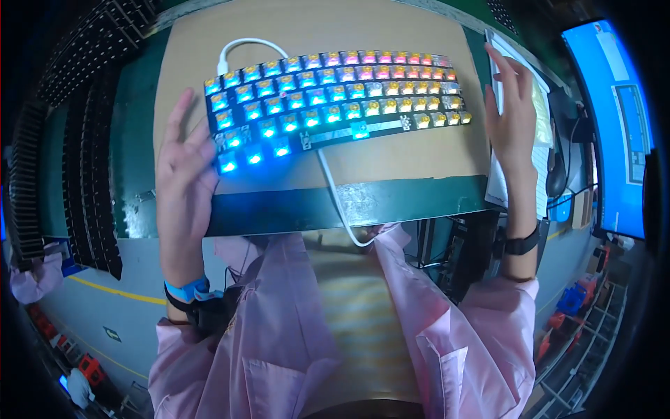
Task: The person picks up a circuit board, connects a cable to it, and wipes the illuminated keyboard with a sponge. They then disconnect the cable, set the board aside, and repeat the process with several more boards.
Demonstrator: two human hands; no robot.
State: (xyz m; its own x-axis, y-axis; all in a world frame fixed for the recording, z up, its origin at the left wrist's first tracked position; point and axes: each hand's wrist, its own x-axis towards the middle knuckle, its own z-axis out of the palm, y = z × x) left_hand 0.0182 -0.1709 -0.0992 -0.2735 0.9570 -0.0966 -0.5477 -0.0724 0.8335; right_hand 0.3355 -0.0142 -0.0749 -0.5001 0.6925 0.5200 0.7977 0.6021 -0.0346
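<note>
A keyboard circuit board without keycaps (328, 105) is over a brown cardboard sheet, its switches glowing blue at the left, pink and yellow at the right. Its left end looks raised toward me. My left hand (185, 157) grips that left edge with bent fingers, while one finger points up and away. To the right, my right hand (513, 115) is apart from the keyboard, fingers loosely stretched, with nothing seen in them. From the keyboard's upper left corner a white cable (244, 42) loops behind it; a white length comes out below and hangs over the table edge.
The cardboard sheet (314, 28) lies on a green table mat (419, 199). Papers (497, 181) and a black mouse (556, 174) are beside my right arm, with a lit monitor (614, 126) farther right. Black racks (91, 167) stand at the left.
</note>
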